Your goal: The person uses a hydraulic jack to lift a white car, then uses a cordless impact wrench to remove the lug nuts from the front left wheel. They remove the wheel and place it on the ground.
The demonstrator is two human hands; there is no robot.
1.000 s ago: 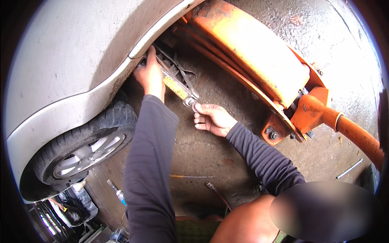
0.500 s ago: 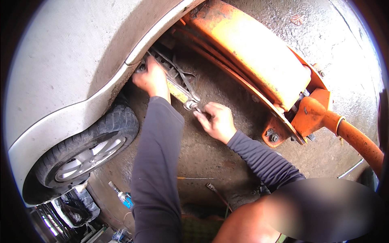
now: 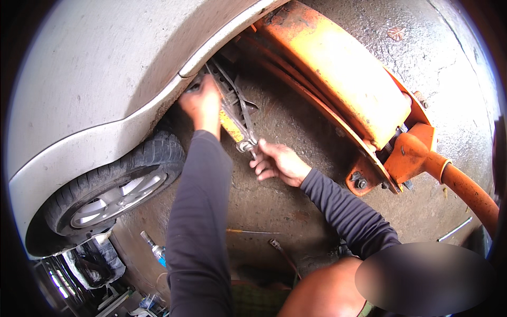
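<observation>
A scissor jack (image 3: 231, 126) with a yellow label lies slanted under the sill of a light-coloured car (image 3: 113, 79). My left hand (image 3: 203, 108) is closed around its far part beside the sill; motion blurs it and the fingertips are hidden. At the near end, the thumb and curled fingers of my right hand (image 3: 280, 162) close on the metal eye of the jack's screw. Beyond the jack stands a large orange floor jack (image 3: 343, 79), apart from both hands.
The car's wheel (image 3: 119, 193) is to the left of my left arm. On the concrete floor lie a blue-and-silver tool (image 3: 154, 248), a thin rod (image 3: 253, 231), a long-handled tool (image 3: 282, 252) and a silver bar (image 3: 455, 229). The orange handle (image 3: 467, 185) extends at right.
The scissor jack has tilted slightly, its eye end swinging nearer me. My right hand has turned, thumb now on top and fingers curled below. The view has shifted slightly.
</observation>
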